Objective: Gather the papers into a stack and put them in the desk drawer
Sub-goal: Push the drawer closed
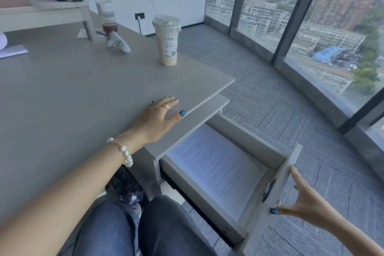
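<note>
A stack of printed white papers [216, 168] lies flat inside the desk drawer [278, 195], which stands pulled out at the lower right. My right hand [301, 199] rests against the outer face of the drawer front, fingers spread, thumb near its lower edge, holding nothing. My left hand [160, 116] lies flat and open on the grey desk top [72, 93] near its right edge, just above the drawer. A pearl bracelet is on the left wrist.
An iced drink cup with a straw [168, 39] stands near the desk's far right edge. A plastic bottle [104, 4], a small white pouch [118, 42] and a raised shelf [52, 9] sit further back. A notepad [12, 50] lies at far left. Carpet and windows lie to the right.
</note>
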A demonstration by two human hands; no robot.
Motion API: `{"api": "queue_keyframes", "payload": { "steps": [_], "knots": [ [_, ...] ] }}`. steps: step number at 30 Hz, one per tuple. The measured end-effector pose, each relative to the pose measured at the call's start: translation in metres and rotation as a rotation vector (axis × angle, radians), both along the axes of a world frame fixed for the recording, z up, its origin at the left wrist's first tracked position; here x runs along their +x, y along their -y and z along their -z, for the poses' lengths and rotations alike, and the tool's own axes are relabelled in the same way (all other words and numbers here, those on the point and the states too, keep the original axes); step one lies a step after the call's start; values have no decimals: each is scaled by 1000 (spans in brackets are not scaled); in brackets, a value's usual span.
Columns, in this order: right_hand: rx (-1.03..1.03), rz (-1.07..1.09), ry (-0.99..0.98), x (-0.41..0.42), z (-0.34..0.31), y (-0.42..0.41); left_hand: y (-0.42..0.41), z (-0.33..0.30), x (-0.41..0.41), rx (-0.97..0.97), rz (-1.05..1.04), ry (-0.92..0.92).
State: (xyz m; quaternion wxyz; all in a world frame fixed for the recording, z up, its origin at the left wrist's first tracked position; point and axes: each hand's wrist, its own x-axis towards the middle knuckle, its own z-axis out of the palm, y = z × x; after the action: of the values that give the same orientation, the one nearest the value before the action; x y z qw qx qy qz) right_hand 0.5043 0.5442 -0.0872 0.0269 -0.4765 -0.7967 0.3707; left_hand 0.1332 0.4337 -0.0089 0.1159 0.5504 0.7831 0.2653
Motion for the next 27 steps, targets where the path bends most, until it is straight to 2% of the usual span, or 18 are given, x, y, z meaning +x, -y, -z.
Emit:
{"api": "queue_keyframes", "payload": {
  "steps": [6,27],
  "knots": [
    [27,-19,-1,-38,0,-1,4,-8,-2,12,16,57],
    [77,-26,-114,-184,20,-25,16,-1,-27,4,9,-8]
  ]
}}
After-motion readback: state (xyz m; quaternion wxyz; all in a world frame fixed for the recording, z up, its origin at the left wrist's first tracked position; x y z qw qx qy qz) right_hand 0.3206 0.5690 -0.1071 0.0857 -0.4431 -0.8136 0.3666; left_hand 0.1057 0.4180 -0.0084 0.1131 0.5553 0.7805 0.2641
